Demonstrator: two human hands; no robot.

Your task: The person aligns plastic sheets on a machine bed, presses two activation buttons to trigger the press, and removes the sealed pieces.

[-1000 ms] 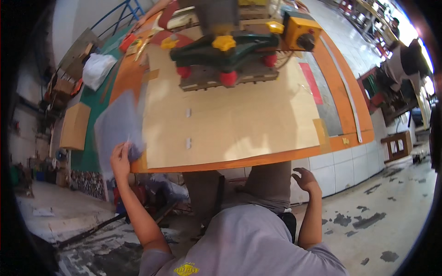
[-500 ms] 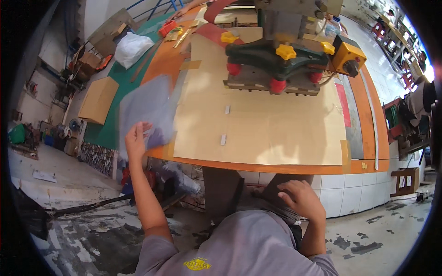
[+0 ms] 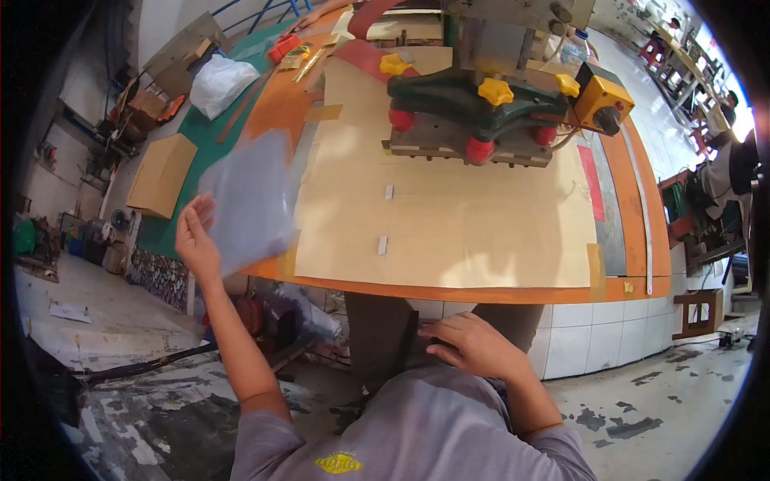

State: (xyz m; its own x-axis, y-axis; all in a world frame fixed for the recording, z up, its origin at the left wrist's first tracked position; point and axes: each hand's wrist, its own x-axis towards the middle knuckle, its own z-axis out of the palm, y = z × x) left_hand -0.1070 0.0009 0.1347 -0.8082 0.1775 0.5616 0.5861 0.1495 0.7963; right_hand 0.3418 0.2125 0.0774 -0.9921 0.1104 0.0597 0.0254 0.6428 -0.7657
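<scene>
My left hand [image 3: 197,234] is at the left edge of a translucent grey plastic sheet [image 3: 253,200]. Its fingers are loosely bent and apart, with no clear grip on the sheet. That sheet lies across the green mat and the orange board, with its lower right corner close to the tan cardboard. In front of my body, below the table edge, my right hand [image 3: 473,343] is empty with its fingers stretched to the left. Two small white pieces [image 3: 389,192] sit on the large tan cardboard [image 3: 481,240]. Over the cardboard's far part stands a press head [image 3: 481,104] with yellow knobs.
A yellow control box [image 3: 603,98] is at the press's right. On the green mat [image 3: 164,232] are a cardboard box [image 3: 163,175] and a white plastic bag [image 3: 224,86]. Another person's hand [image 3: 317,14] rests at the far edge. A metal strip [image 3: 639,208] runs along the orange board's right side.
My left hand has moved left off the sheet's face to its edge. The blurred sheet now looks still. My right hand has shifted left and straightened its fingers.
</scene>
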